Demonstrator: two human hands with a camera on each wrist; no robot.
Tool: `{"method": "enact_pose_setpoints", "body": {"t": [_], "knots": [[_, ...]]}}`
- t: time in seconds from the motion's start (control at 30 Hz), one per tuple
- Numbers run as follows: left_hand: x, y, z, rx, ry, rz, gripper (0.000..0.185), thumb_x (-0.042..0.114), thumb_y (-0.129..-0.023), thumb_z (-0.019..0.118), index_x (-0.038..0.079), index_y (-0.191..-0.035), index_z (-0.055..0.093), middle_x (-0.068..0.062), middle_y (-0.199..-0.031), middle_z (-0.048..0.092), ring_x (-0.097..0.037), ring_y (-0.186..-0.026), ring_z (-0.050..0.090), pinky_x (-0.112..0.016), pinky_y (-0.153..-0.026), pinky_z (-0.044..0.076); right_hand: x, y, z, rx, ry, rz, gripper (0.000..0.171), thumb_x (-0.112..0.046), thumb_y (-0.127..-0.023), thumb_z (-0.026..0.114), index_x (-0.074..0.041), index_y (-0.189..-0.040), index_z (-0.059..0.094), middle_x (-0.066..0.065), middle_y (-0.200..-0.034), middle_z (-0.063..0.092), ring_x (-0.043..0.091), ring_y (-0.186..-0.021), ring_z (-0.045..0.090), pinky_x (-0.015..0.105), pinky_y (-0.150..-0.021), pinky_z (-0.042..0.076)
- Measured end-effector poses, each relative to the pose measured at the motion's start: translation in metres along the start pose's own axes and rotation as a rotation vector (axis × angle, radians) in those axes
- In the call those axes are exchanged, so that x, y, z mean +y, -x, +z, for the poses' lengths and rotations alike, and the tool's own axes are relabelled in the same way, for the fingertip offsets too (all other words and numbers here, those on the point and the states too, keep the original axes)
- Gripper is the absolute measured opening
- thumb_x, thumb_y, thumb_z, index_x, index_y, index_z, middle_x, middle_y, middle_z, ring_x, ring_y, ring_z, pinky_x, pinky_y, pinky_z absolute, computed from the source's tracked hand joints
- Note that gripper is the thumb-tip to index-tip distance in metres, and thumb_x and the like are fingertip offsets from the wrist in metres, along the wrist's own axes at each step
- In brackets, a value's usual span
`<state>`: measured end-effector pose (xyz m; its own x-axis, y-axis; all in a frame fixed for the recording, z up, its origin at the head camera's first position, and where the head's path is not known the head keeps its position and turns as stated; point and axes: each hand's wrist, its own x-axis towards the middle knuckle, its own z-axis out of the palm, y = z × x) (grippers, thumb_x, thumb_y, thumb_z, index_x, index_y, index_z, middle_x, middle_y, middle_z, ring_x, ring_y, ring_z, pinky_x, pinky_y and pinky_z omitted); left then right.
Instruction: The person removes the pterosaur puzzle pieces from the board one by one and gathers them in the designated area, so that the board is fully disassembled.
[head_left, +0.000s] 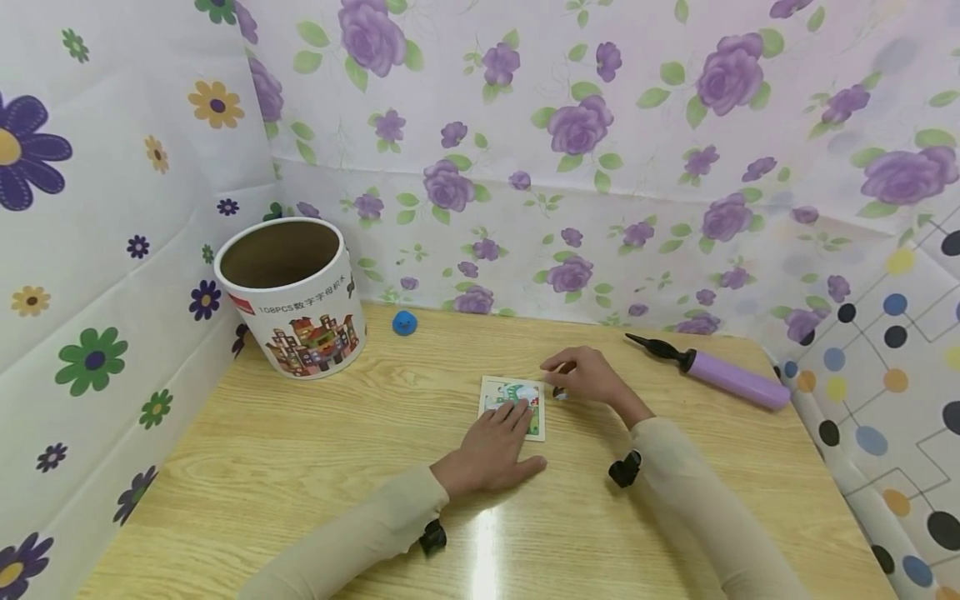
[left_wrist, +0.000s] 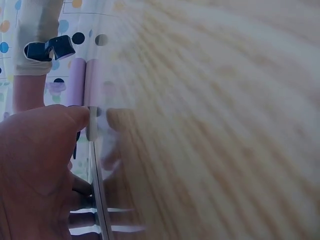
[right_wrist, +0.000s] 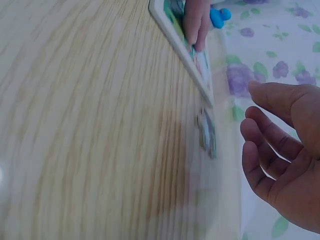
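A small square picture puzzle board [head_left: 491, 390] with a pale frame lies flat on the wooden table. My left hand [head_left: 498, 446] rests on it, fingers straight across the picture and thumb out to the side. Just right of the board, my right hand [head_left: 588, 375] hovers with loosely bent fingers. Beneath it, a small puzzle piece [right_wrist: 206, 132] lies on the table close to the board's corner. In the right wrist view, the right fingers [right_wrist: 255, 132] are apart from the piece and hold nothing. The left wrist view shows my left hand [left_wrist: 37, 150] low over the tabletop.
A large white printed bucket [head_left: 322, 329] stands open-topped at the back left. Beside it sits a small blue toy [head_left: 404, 322]. A purple hand pump [head_left: 738, 381] with a black nozzle lies at the back right. Patterned cloth walls [head_left: 480, 208] border the table.
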<state>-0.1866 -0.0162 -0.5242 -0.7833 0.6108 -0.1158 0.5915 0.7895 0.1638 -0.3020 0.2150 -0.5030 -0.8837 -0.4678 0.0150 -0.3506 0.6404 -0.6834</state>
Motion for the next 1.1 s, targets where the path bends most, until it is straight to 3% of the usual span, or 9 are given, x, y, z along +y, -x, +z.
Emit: {"method": "enact_pose_setpoints", "body": {"t": [0.4,0.7,1.1], "knots": [[-0.001,0.0,-0.001,-0.016,-0.022,-0.01,0.088,0.069,-0.102,0.035,0.008,-0.164,0.02,-0.008,-0.171,0.016,-0.027,-0.156,0.021,-0.046,-0.123,0.026,-0.012,-0.021,0.02,-0.041,0.004,-0.072,0.028,-0.024,-0.096,0.074,-0.008,-0.119,0.077,0.003,-0.107,0.077,0.016,-0.09,0.072,0.037,-0.08,0.059],[0.0,0.001,0.002,0.019,-0.055,0.033,0.087,0.069,-0.102,0.035,0.01,-0.165,0.018,-0.011,-0.17,0.018,-0.03,-0.156,0.021,-0.049,-0.122,0.028,-0.02,-0.029,0.035,-0.057,0.018,-0.092,0.023,-0.023,-0.095,0.075,-0.011,-0.115,0.079,0.002,-0.11,0.076,0.015,-0.093,0.07,0.038,-0.084,0.058],[0.0,0.002,-0.001,-0.004,-0.035,0.028,0.087,0.068,-0.103,0.034,0.01,-0.165,0.019,-0.012,-0.17,0.018,-0.028,-0.156,0.019,-0.049,-0.122,0.027,-0.018,-0.04,0.045,-0.105,0.055,-0.164,0.017,-0.024,-0.094,0.077,-0.017,-0.109,0.082,-0.002,-0.105,0.073,0.01,-0.088,0.066,0.032,-0.077,0.056]]}}
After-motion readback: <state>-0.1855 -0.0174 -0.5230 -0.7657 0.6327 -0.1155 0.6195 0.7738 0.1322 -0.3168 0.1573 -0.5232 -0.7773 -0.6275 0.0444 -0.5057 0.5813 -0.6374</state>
